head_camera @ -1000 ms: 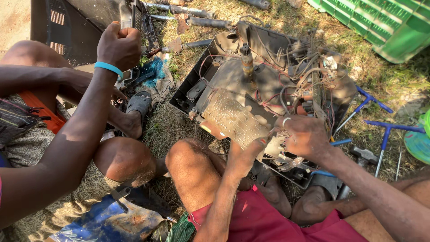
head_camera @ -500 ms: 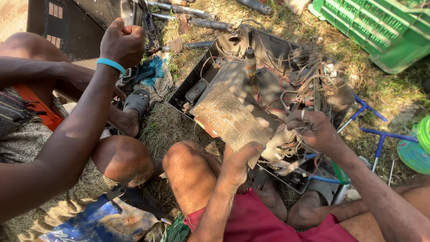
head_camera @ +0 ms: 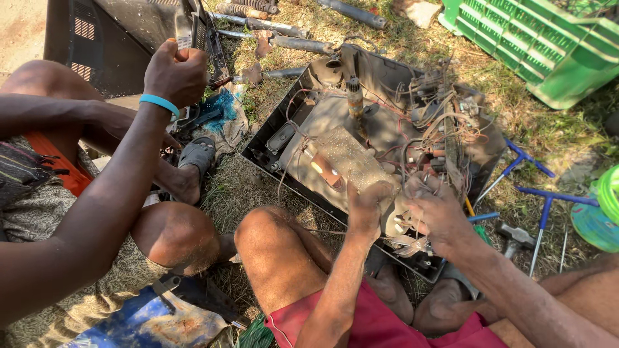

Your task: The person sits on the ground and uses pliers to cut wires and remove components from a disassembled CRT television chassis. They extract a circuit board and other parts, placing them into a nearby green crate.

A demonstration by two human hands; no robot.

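left hand (head_camera: 369,201): mine, fingers curled shut round lower edge of clear ribbed plastic panel (head_camera: 345,161), tilting it up off the chassis
right hand (head_camera: 433,209): mine, fingers pinched closed in wire bundle (head_camera: 431,122) at near-right corner; can't tell which lead I've got
thing: opened dark appliance casing (head_camera: 380,129) on grass, btwn my knees
progress: I'd judge mid-strip; cover off, guts exposed, panel half lifted; wiring, board, motor shaft still inside
other person: co-worker's fist (head_camera: 175,71) w/ blue wristband, raised at left, closed on sth small
nearby: blue T-handle tools (head_camera: 548,200), green crate (head_camera: 548,45)
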